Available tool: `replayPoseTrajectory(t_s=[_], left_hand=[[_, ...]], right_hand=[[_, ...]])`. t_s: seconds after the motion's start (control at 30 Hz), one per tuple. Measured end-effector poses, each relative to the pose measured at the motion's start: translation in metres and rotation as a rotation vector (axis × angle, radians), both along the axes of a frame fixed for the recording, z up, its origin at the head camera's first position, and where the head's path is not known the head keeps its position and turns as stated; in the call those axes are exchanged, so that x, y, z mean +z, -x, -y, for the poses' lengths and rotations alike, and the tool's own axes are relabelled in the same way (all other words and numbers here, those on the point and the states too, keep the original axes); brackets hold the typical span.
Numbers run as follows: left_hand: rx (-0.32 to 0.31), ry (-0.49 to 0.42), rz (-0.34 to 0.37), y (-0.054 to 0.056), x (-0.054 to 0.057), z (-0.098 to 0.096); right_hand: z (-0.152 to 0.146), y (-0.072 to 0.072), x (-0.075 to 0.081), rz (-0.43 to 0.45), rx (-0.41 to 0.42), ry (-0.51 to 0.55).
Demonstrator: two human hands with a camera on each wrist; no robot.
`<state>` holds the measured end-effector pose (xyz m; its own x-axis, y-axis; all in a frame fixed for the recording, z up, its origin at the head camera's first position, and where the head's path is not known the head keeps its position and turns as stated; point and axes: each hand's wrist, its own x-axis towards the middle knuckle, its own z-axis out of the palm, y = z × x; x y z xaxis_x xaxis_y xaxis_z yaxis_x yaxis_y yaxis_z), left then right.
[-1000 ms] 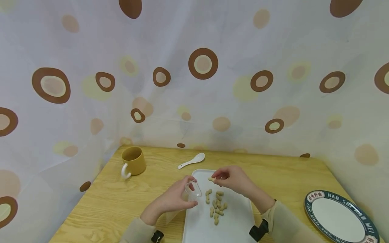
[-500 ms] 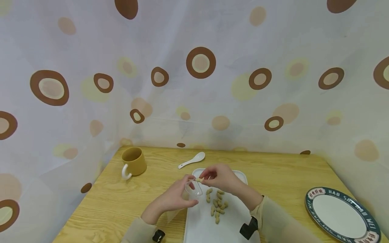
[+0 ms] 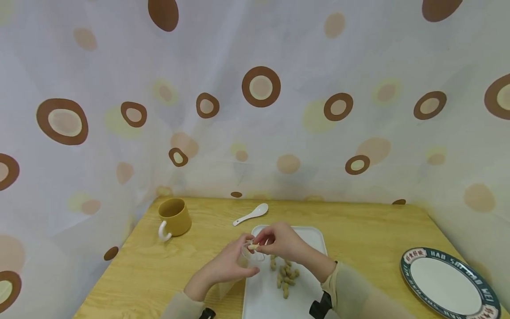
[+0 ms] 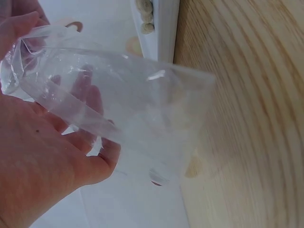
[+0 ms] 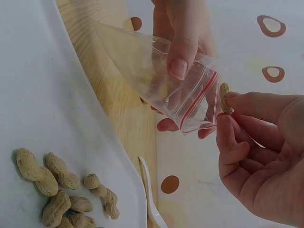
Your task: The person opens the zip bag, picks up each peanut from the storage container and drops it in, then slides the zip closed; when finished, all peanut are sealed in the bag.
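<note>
While the left hand (image 3: 225,266) grips the clear zip bag (image 5: 142,71) at the edge of the tray (image 3: 275,306), seemingly to spread its mouth, the right hand (image 3: 280,243) pinches one peanut (image 5: 225,96) right at that opening.

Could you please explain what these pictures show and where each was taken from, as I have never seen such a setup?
No machine here, just a person's two bare hands. The wide pictures come from a camera on the head; the close ones from cameras worn on the left and right wrists. The left hand holds a clear zip bag, and the right hand pinches a peanut at the bag's mouth. More peanuts lie on a white tray. Around it, the wooden table holds a white spoon, a yellow mug and a lettered plate.
</note>
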<state>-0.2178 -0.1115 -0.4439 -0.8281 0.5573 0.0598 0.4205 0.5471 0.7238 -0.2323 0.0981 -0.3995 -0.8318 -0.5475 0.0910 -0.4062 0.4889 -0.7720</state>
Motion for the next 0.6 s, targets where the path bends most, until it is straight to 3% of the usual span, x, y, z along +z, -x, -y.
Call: replayPoseTrajectory(t_s=[0.3, 0.6], left_hand=[[-0.035, -0.01, -0.011, 0.001, -0.004, 0.002], [-0.032, -0.014, -0.014, 0.002, -0.004, 0.004]], right_hand=[[-0.005, -0.004, -0.006, 0.0, -0.056, -0.002], [-0.024, 0.002, -0.012, 0.024, -0.11, -0.035]])
